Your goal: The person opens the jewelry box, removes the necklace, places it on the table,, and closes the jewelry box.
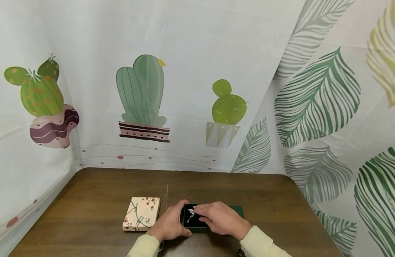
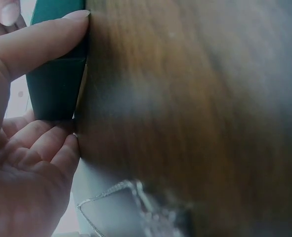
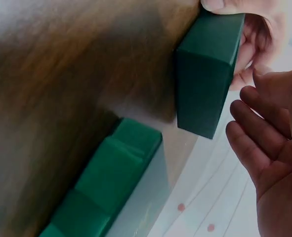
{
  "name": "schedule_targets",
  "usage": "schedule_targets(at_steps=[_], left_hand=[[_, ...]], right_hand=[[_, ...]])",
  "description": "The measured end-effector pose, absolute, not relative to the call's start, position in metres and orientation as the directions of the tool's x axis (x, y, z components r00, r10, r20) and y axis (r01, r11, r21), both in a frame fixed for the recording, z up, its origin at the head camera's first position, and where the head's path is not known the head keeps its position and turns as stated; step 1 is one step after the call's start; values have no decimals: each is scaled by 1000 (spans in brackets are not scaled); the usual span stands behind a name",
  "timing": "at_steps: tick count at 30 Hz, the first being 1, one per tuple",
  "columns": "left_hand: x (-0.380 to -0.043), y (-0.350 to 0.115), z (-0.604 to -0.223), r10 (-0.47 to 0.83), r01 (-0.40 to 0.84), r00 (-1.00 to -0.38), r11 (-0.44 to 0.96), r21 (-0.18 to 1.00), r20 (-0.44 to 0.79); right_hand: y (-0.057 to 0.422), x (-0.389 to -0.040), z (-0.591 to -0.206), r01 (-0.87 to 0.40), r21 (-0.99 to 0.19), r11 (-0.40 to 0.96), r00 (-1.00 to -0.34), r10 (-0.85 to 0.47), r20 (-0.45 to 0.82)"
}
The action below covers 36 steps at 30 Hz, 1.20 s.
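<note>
A dark green jewelry box with a black inside sits on the table, and its sides also show in the right wrist view. Inside lies a silver ornament of winged look with a small dangling end. My left hand grips the box's left end, thumb on the near side and fingers round the far side. Over the box, my right hand reaches in with extended fingers, the fingertips at the ornament's upper edge. Whether they press the ornament or the black lining cannot be told.
Right of the box, partly behind my right hand, lies another green box part, probably a lid. A cream floral box stands to the left, with a thin silver chain beside it. A printed cloth hangs behind the brown table.
</note>
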State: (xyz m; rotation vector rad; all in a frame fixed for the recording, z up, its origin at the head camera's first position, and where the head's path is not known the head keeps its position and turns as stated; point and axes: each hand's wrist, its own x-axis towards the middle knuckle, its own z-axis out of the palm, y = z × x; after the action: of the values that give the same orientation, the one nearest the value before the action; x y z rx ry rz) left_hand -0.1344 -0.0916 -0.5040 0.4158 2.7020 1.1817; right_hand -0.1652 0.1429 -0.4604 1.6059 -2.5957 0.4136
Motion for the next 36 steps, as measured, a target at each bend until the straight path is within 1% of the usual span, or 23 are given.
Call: schedule_targets(at_steps=[6,18,22,26,32,36], left_hand=[[-134,-92,-504,318,182,-947,642,744,-43],[-136,-92,-505,325,153,-943,618,771,-73],[-135,-93,-505,324,161,-944,617,770,-62],[-134,-93,-504,330,180,-943,615,768,-43],[-134,-93,-503,325,166,-944,613,772,-55],[-134,-94,-504,321,171,-946,618,767,-48]], right_hand=[[134,-169,-469,-893,-145,425,-445,-880,165],[123,-167,-475,-870,-89,485,-493,-859,139],[115,-168,-478,-861,-49,507,-508,-846,163],[109,-170,-484,-853,-5,521,-509,-832,220],[106,-176,-489,-855,46,517,-483,-824,295],[106,-178,-490,-862,20,506,-474,-822,317]])
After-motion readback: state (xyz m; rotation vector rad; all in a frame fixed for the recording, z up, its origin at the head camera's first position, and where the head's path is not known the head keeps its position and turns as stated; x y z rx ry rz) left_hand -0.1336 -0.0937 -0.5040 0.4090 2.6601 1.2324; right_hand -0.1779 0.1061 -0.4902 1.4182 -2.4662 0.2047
